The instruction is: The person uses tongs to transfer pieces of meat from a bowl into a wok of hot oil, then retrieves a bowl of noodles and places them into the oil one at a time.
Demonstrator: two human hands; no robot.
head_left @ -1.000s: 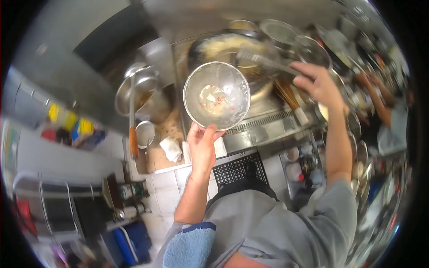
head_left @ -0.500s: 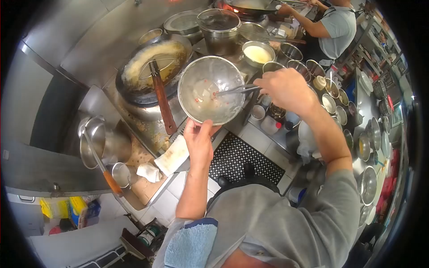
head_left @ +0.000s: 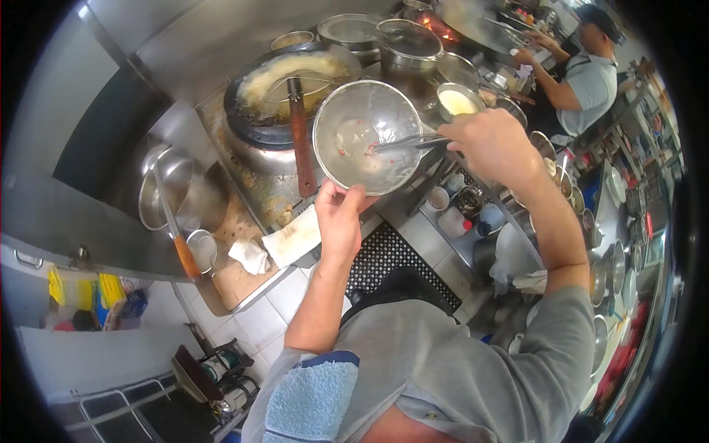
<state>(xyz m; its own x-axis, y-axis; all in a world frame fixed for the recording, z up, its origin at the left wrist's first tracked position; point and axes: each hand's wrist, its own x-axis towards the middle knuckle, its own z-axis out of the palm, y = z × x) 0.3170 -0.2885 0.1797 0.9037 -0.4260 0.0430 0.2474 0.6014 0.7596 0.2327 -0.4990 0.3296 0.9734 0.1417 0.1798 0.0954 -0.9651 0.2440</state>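
Note:
My left hand (head_left: 343, 227) grips the near rim of a round metal bowl (head_left: 402, 112), held tilted in the air beside the stove. Inside the bowl are pale, wet pieces with small red bits. My right hand (head_left: 491, 144) is closed around metal tongs (head_left: 413, 141), whose tips reach into the bowl among the pieces. Just left of the bowl, a strainer with a wooden handle (head_left: 301, 148) rests across a wok (head_left: 240, 118) of foaming, yellowish oil.
A lidded pot (head_left: 408, 63) stands behind the bowl, near a pan of yellow liquid (head_left: 458, 102). A steel pot (head_left: 188, 196) with a ladle sits at left, near a folded cloth (head_left: 293, 238). A co-worker (head_left: 587, 81) works at another wok at upper right.
The view has shifted, so the wok, bowl and co-worker appear farther right. Both hands keep their hold, and the tongs remain in the bowl.

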